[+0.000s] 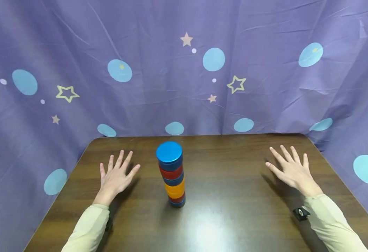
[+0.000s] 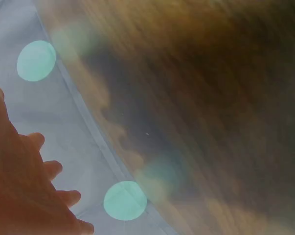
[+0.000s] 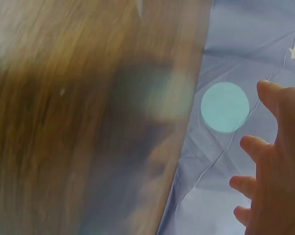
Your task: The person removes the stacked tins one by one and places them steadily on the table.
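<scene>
In the head view a tall stack of round pieces [image 1: 175,190], banded blue, red and yellow-orange, stands upright on the brown wooden table [image 1: 228,175]. Its top is a shiny blue disc. To the left of it, my left hand [image 1: 116,178] is spread with straight fingers, palm down, and holds nothing. Well to the right, my right hand [image 1: 292,171] is spread the same way, also holding nothing. Both hands are apart from the stack. Each wrist view shows the left hand [image 2: 25,181] or right hand [image 3: 279,161] with fingers extended above the tabletop; the stack is in neither.
A purple curtain [image 1: 152,94] with stars and light blue ovals hangs behind and beside the table. A small black device [image 1: 301,214] sits at the right wrist, by the pale sleeve [image 1: 332,220]. Light glares off the table's front middle.
</scene>
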